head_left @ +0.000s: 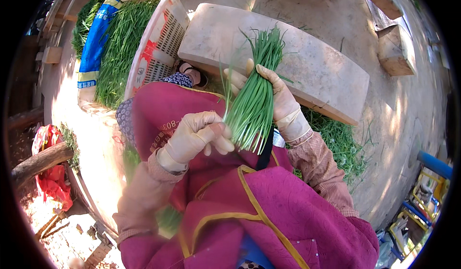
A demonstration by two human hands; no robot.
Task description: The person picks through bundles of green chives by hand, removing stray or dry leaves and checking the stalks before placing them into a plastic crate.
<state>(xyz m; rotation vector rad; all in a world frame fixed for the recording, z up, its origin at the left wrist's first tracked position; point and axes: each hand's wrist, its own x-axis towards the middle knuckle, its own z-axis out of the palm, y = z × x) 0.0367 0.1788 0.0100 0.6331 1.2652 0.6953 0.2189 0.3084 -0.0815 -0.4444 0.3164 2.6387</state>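
Observation:
My right hand (281, 94), in a pale glove, wraps round a thick bunch of green chives (257, 91). The leafy tips point away from me and the whitish cut ends fan out toward my lap. Beside those ends, my gloved left hand (199, 133) is closed in a pinch. A thin, slightly blurred chive stalk (226, 98) rises from its fingertips, just left of the bunch. The thumb of that glove looks torn, with a fingertip showing. Both hands are above a magenta apron (168, 110) spread over my knees.
A pale plastic crate (158, 38) at the far left is heaped with chives (126, 34), a blue bag along its side. Ahead lies a low stone slab (230, 34). Loose green trimmings (338, 142) cover the ground at right. A log (41, 163) and red plastic bag (53, 187) are left.

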